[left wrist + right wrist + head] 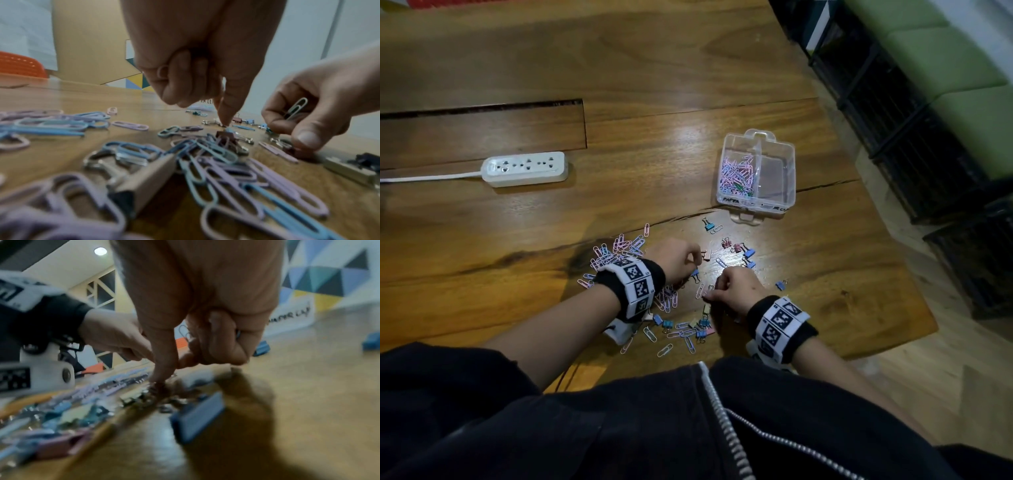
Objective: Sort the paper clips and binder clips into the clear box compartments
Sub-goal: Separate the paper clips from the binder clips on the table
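Observation:
The clear box stands at the far right of the wooden table; pink and blue paper clips fill its left compartment, while the right one looks bare. A heap of paper clips lies under my left wrist. Binder clips are scattered in front. My left hand keeps a pink paper clip in its curled fingers, one fingertip down beside a dark binder clip. My right hand holds a pale paper clip and presses a fingertip onto clips on the table.
A white power strip with its cord lies at the left. More binder clips and paper clips sit near the table's front edge. The table ends at the right, with black crates beyond it.

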`<state>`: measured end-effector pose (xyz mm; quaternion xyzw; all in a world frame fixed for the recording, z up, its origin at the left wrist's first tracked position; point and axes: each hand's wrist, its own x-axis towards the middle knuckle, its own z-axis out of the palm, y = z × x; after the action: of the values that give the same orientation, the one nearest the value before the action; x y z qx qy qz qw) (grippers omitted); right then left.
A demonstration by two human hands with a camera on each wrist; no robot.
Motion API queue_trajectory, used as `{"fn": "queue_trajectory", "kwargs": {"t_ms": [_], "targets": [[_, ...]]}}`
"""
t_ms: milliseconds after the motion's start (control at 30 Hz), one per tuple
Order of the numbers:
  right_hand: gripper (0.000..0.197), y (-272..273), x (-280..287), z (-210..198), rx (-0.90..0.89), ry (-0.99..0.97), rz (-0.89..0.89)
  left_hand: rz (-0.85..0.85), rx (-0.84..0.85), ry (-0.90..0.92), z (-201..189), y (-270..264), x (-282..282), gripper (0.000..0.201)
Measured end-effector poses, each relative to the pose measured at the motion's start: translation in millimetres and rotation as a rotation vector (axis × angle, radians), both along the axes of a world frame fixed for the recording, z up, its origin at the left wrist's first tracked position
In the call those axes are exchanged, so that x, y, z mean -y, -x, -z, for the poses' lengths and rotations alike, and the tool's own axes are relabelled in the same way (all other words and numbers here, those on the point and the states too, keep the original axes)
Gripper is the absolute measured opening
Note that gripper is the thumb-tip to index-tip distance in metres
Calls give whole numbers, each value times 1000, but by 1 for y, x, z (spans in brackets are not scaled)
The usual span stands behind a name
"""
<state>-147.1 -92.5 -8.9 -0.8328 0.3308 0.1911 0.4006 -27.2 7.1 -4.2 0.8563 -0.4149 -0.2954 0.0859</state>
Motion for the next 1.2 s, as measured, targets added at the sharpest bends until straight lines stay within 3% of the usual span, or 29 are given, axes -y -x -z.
{"fn": "queue_trajectory", "kwargs": {"t_ms": [100, 200, 267, 367, 433, 500, 600, 733, 833, 967, 1033, 1200], "targets": [[30, 1, 11, -2, -33, 108, -54, -56, -18, 27, 5, -3, -3, 24], [29, -1, 26, -2, -16, 101, 14, -75, -6, 67, 6, -5, -3, 32], [33, -5, 33, -1, 31, -3, 153, -85, 26, 94, 5, -7, 4, 30], [35, -10, 36, -8, 118, -307, 438, -72, 88, 94, 0, -11, 29, 32], [32, -10, 36, -13, 165, -440, 518, 4, 153, 45, -3, -15, 47, 33], [28, -9, 34, -11, 181, -400, 447, 103, 238, -45, -7, -18, 60, 30], [25, -12, 30, -1, 180, -166, 304, 219, 324, -149, -10, -17, 69, 25], [15, -22, 23, 2, 91, 170, 119, 279, 359, -168, -9, -14, 70, 22], [10, -27, 17, -2, 20, 293, -43, 282, 354, -191, -9, -14, 63, 22], [18, -29, 15, -5, -89, 303, -170, 307, 356, -228, -7, -16, 48, 26], [8, -27, 14, -9, -100, 268, -192, 300, 349, -231, -5, -17, 41, 27], [23, -10, 16, -7, 77, -119, 143, 165, 228, -166, -2, -23, 17, 27]]}}
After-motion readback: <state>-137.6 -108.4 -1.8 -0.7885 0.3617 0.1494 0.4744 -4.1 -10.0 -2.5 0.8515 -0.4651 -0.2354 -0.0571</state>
